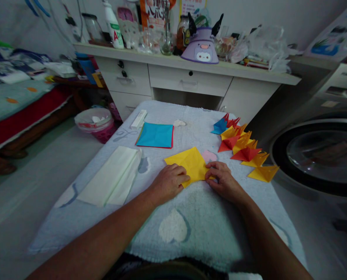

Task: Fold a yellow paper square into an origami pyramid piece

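A yellow square of paper lies folded on the pale blue cloth of the table. My left hand presses down on its near left edge with fingers curled. My right hand pinches the paper's right corner, fingers closed on it. A small pink paper piece lies just behind the yellow paper.
A stack of blue and red paper sheets lies further back, with a white tube beside it. Several folded yellow, red and blue paper shapes sit at the right. A folded white cloth lies left. A cluttered desk stands behind.
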{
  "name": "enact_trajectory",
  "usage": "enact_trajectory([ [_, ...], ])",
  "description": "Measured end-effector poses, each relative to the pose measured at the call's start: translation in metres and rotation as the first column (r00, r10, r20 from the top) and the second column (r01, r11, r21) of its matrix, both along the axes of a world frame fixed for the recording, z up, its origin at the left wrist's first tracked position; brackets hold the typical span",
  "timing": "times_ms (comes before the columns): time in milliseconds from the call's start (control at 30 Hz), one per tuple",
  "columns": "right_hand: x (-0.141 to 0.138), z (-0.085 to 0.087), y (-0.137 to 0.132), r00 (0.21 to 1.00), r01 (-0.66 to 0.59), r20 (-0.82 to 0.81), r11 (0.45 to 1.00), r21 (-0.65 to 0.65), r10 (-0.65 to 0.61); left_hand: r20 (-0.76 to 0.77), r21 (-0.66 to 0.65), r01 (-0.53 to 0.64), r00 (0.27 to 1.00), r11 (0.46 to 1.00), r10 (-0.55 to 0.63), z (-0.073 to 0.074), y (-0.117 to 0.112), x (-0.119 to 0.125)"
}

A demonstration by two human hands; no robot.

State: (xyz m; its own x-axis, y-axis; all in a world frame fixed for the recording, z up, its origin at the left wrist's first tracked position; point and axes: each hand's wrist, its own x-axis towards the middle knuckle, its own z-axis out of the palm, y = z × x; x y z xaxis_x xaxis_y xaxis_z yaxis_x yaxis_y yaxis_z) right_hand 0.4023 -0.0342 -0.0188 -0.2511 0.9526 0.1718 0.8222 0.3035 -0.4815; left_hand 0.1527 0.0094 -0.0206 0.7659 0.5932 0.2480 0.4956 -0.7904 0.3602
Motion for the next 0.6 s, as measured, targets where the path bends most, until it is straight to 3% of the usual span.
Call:
enact_trajectory([
  [333,0.0,0.003,0.002,1.0,0.021,-0.007,0.999,-0.04,-0.022,0.223,-0.28,-0.078,0.964,0.957,0.143,0.011,-0.003,0.0],
  [600,-0.001,0.003,0.003,0.998,0.053,-0.018,0.997,-0.059,-0.054,0.175,-0.364,-0.277,0.917,0.889,0.357,0.013,-0.002,0.005],
])
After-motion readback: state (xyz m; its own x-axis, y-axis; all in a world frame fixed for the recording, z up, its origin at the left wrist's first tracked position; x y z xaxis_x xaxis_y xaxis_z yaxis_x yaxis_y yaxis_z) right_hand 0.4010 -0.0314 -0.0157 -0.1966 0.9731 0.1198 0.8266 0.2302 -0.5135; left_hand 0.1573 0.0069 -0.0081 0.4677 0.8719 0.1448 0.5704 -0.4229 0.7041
